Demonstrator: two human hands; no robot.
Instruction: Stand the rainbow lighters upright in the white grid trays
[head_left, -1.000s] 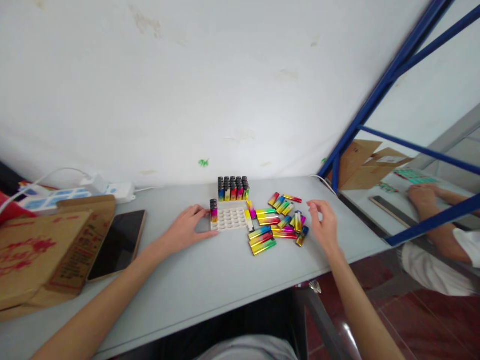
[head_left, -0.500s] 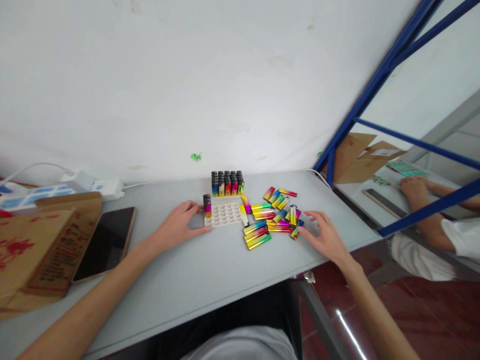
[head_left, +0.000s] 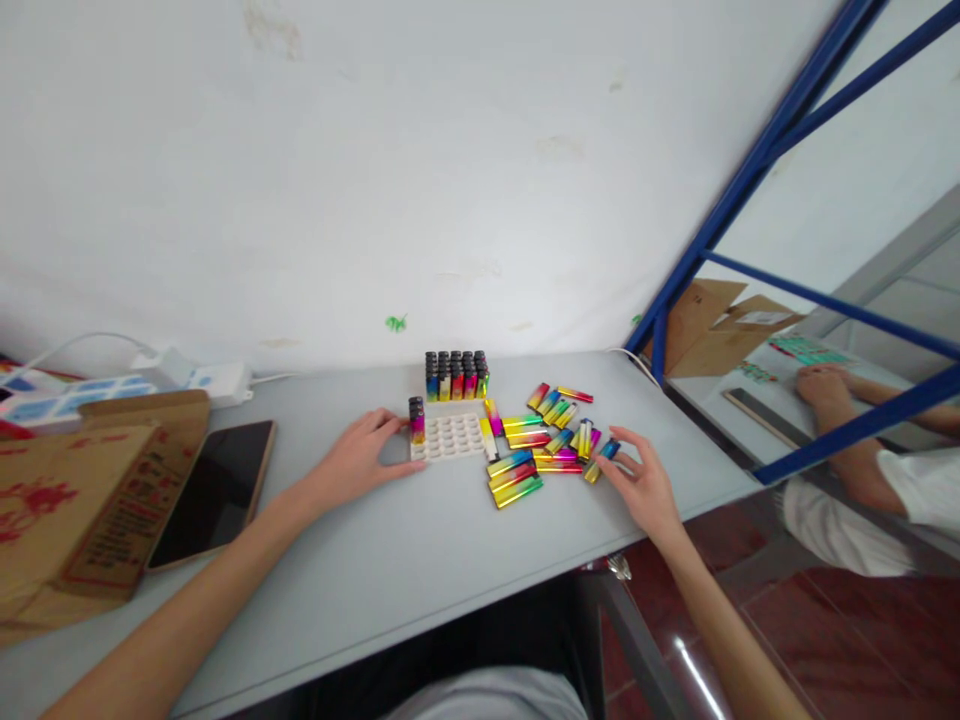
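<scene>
A white tray [head_left: 454, 436] with rows of holes lies on the table, a few black-topped lighters [head_left: 417, 420] standing in its left column. My left hand [head_left: 361, 456] is at its left side, thumb by the front corner and fingers by the left edge, holding it. Behind, a block of upright lighters [head_left: 456, 377] with black tops stands in several rows. To the tray's right, shiny multicoloured lighters [head_left: 525, 478] are scattered flat. At the right end of that pile, my right hand [head_left: 643, 482] pinches a blue-and-yellow lighter [head_left: 602, 461] between thumb and fingers.
A tablet-like dark device [head_left: 214, 490] and a brown cardboard box [head_left: 71, 510] lie at left, with power strips [head_left: 217, 382] behind. A blue metal frame [head_left: 660, 340] borders the right side. Beyond it, another person's hands [head_left: 823, 385] rest on a neighbouring table.
My right hand has closed from spread fingers onto the blue-and-yellow lighter, whose near end has swung slightly. My left hand stays at the tray. The view has shifted slightly.
</scene>
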